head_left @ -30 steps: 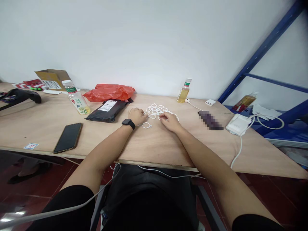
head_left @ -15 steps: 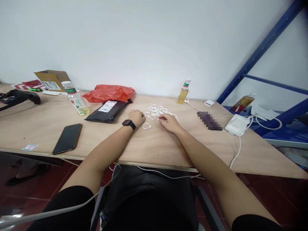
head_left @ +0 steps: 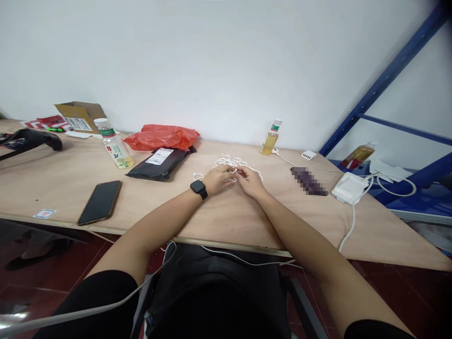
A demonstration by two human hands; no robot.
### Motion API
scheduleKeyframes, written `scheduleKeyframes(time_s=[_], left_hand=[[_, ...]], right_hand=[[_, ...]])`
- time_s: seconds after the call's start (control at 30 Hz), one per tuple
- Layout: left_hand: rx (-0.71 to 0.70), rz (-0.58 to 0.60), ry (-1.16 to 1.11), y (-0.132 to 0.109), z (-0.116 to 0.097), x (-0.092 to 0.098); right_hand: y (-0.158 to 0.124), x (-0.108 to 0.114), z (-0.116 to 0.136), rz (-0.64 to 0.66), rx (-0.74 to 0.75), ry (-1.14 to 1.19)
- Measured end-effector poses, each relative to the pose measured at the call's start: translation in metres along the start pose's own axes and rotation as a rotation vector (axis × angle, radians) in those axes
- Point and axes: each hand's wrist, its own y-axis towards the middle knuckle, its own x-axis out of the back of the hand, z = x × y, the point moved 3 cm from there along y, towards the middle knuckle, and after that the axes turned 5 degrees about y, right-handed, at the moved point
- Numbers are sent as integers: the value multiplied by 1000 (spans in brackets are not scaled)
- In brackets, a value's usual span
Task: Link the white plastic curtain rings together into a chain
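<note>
My left hand, with a black watch on its wrist, meets my right hand at the front of a pile of white curtain rings. Both hands have their fingers closed around a white curtain ring between their fingertips; part of it is covered by the fingers. Behind and beside the hands, several more rings lie loosely over one another. A single loose ring rests on the table just left of the watch, partly hidden by it.
On the wooden table lie a phone, a black parcel and a red plastic bag. Drink bottles stand left and back right. A pixelated dark object and a white charger with cables lie right.
My left hand has moved right, away from the spot where a loose ring now shows, and has joined my right hand. The ring that lay between the hands no longer shows there.
</note>
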Motion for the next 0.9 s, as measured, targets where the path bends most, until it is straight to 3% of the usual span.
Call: scheduleKeyframes(time_s=[0.1, 0.33, 0.7, 0.9], left_hand=[[9, 14, -18, 1, -4, 0], [197, 56, 47, 0, -2, 8], [73, 111, 188, -1, -9, -2], [73, 126, 193, -1, -11, -3]], right_hand=[[0, 0, 1, -12, -6, 16], [-3, -2, 9, 34, -8, 8], [-4, -1, 11, 28, -29, -131], [-3, 0, 13, 27, -16, -221]])
